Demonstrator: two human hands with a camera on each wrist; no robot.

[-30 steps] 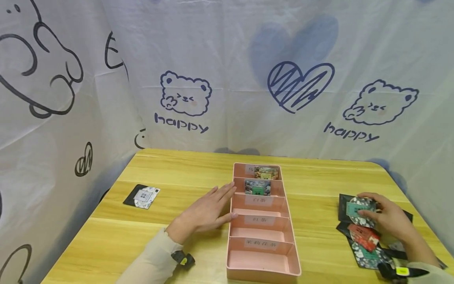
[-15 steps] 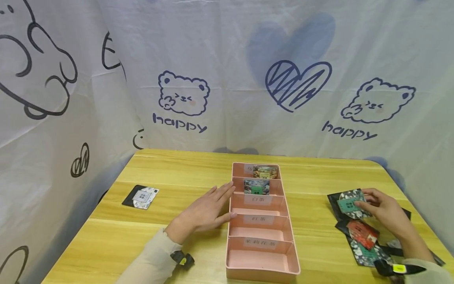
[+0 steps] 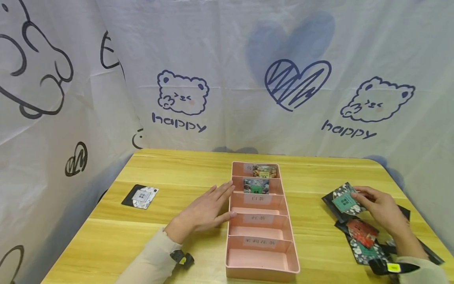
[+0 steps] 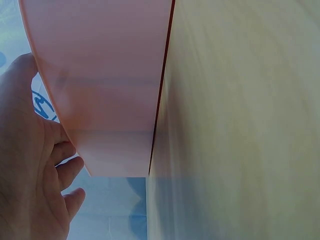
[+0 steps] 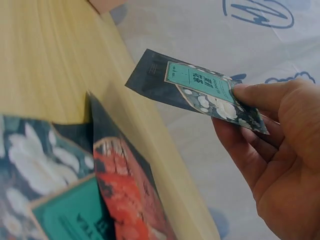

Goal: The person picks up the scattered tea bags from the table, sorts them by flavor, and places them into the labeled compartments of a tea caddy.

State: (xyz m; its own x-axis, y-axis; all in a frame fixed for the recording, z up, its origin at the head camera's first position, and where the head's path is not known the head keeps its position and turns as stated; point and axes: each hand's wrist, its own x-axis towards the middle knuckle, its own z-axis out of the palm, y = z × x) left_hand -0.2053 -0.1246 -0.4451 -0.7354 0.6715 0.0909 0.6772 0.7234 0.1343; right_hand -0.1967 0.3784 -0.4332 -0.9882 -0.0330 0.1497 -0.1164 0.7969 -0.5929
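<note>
My right hand (image 3: 381, 209) pinches a tea sachet (image 5: 195, 90), black with white flowers and a green label, between thumb and fingers. In the right wrist view it is held above the table. Below it lie a red-patterned sachet (image 3: 362, 232) and another green-labelled sachet (image 3: 367, 252), overlapping. My left hand (image 3: 203, 209) rests with extended fingers against the left rim of a long pink divided box (image 3: 262, 272). Its fingertips touch the rim in the left wrist view. A yellow-labelled sachet (image 3: 265, 171) stands in the farthest compartment, and a green-labelled one (image 3: 256, 186) in the second.
A white-and-black sachet (image 3: 142, 196) lies alone on the left of the wooden table (image 3: 184, 165). More dark sachets lie partly hidden under my right arm. Paper labels mark the box's compartments. A printed cloth (image 3: 230, 79) hangs behind the table.
My right hand has moved the green-labelled sachet leftward and up off the pile, tilting it. My left hand has stayed at the box rim.
</note>
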